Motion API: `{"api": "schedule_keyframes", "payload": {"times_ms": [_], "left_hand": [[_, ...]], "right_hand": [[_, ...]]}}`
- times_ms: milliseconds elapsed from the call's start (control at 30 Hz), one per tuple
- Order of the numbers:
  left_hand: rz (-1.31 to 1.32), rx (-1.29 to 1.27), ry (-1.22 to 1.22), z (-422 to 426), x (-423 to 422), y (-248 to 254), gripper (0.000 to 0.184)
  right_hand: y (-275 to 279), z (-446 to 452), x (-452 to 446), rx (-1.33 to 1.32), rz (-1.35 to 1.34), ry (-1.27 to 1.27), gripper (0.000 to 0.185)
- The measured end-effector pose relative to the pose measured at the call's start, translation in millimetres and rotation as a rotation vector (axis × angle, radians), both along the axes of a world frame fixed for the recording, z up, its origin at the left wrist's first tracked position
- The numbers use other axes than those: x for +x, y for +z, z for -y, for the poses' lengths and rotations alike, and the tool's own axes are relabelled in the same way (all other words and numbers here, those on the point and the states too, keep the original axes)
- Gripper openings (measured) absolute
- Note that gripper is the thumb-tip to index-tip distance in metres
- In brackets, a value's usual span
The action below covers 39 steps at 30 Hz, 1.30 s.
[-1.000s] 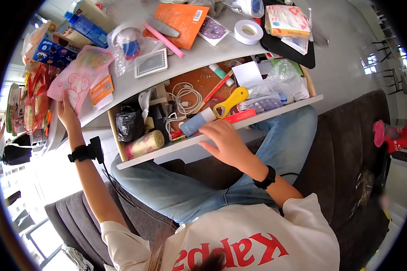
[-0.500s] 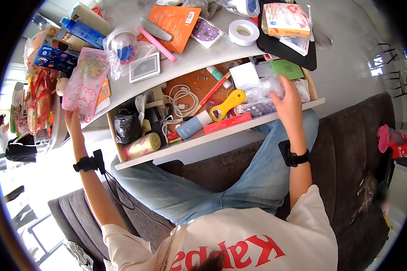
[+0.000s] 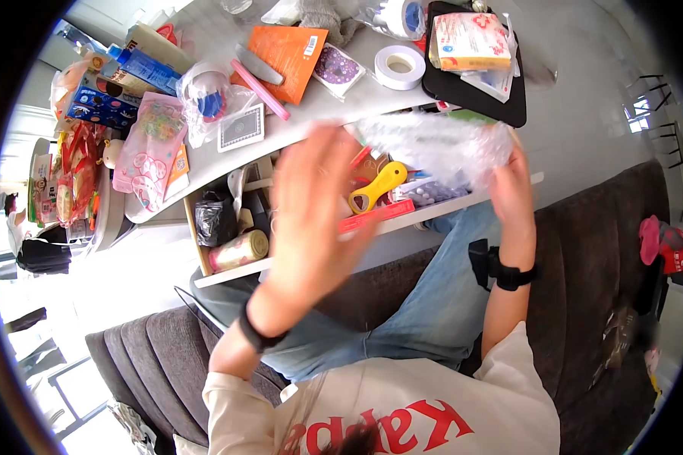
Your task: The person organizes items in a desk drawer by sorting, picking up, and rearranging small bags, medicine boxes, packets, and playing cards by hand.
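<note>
My right hand (image 3: 514, 189) grips a crinkled clear plastic bag (image 3: 448, 148) by its right end, holding it above the open drawer (image 3: 231, 274). The bag's contents are hard to make out. My left hand (image 3: 311, 216), blurred by motion, is over the drawer's front edge with fingers stretched and thumb apart; nothing shows in it. Between the hands lie a yellow tool with a ring-shaped head (image 3: 389, 179), a narrow red box (image 3: 387, 214) and blister packs (image 3: 432, 191). My left hand hides the middle of the drawer.
A black bag (image 3: 215, 218) and a patterned roll (image 3: 239, 250) sit at the drawer's left. On the table are a pink pouch (image 3: 148, 171), a playing card (image 3: 241, 129), an orange packet (image 3: 300, 61), a tape roll (image 3: 399, 68) and a black board (image 3: 512, 106) bearing packets.
My left hand has left the pink pouch and swung right, over the drawer. My right hand has lifted the clear plastic bag out of the drawer's right side.
</note>
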<state>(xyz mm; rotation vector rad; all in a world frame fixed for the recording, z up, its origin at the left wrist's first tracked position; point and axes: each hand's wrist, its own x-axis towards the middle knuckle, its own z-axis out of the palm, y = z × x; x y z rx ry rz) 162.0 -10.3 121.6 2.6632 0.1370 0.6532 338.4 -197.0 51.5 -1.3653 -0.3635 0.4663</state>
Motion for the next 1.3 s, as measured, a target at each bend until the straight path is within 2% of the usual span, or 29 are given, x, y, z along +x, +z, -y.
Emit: {"api": "schedule_keyframes", "payload": {"times_ms": [67, 133, 233, 333, 433, 633, 667, 700, 767, 867, 900, 933, 967, 1067, 1100, 1133, 1200, 1233, 1267, 1300], "left_hand": [[-0.064, 0.001, -0.019, 21, 27, -15, 0.081], [-0.136, 0.126, -0.016, 25, 41, -29, 0.073], [-0.341, -0.143, -0.047, 25, 39, -47, 0.059], [-0.118, -0.196, -0.029, 22, 31, -56, 0.048], [-0.167, -0.282, 0.089, 19, 15, -61, 0.046], [-0.086, -0.195, 0.116, 22, -1, -59, 0.042], [-0.095, -0.183, 0.109, 23, -3, -58, 0.043], [-0.161, -0.259, 0.114, 24, -7, -59, 0.045], [-0.293, -0.418, 0.118, 30, -17, -64, 0.049], [-0.181, -0.713, -0.053, 32, -41, -72, 0.045], [-0.259, -0.883, -0.095, 31, -48, -61, 0.059], [-0.334, -0.998, -0.069, 27, -62, -72, 0.055], [-0.413, -1.111, -0.038, 21, -81, -92, 0.051], [-0.498, -1.542, 0.037, 6, -110, -102, 0.038], [-0.496, -1.703, 0.055, 4, -112, -101, 0.035], [-0.379, -1.672, 0.15, 11, -107, -93, 0.033], [-0.321, -1.708, 0.231, 1, -111, -102, 0.032], [-0.237, -1.744, 0.308, 0, -106, -97, 0.033], [-0.199, -1.747, 0.306, -5, -103, -95, 0.032], [-0.16, -1.749, 0.302, -9, -100, -94, 0.032]], "right_hand": [[-5, 1, -11, 0.113, -0.014, 0.074, 0.025], [-9, 4, -17, 0.301, -0.037, 0.249, 0.022], [-17, 9, -12, 0.367, 0.12, 0.442, 0.021], [-22, 11, -13, 0.323, 0.238, 0.468, 0.033], [-18, -3, -36, 0.359, 0.065, 0.222, 0.049], [-18, -6, -61, 0.431, -0.366, 0.304, 0.071], [-21, -6, -67, 0.335, -0.132, 0.322, 0.07], [-24, -7, -73, 0.237, 0.102, 0.332, 0.07], [-22, -14, -94, 0.107, 0.299, 0.294, 0.067], [-36, -34, -130, -0.029, 0.165, 0.215, 0.056], [-34, -35, -132, -0.082, 0.32, 0.23, 0.056], [-30, -35, -134, -0.134, 0.473, 0.248, 0.057], [-28, -36, -135, -0.169, 0.346, 0.323, 0.053], [-27, -41, -139, -0.209, 0.264, 0.443, 0.047], [-25, -41, -137, -0.253, 0.343, 0.495, 0.047], [-21, -40, -131, -0.238, 0.348, 0.524, 0.045], [-10, -39, -109, -0.206, 0.359, 0.582, 0.041], [-19, -32, -96, -0.313, 0.612, 0.457, 0.036], [-22, -27, -77, -0.343, 0.569, 0.353, 0.034], [-19, -23, -57, -0.511, 0.712, 0.224, 0.034]]}}
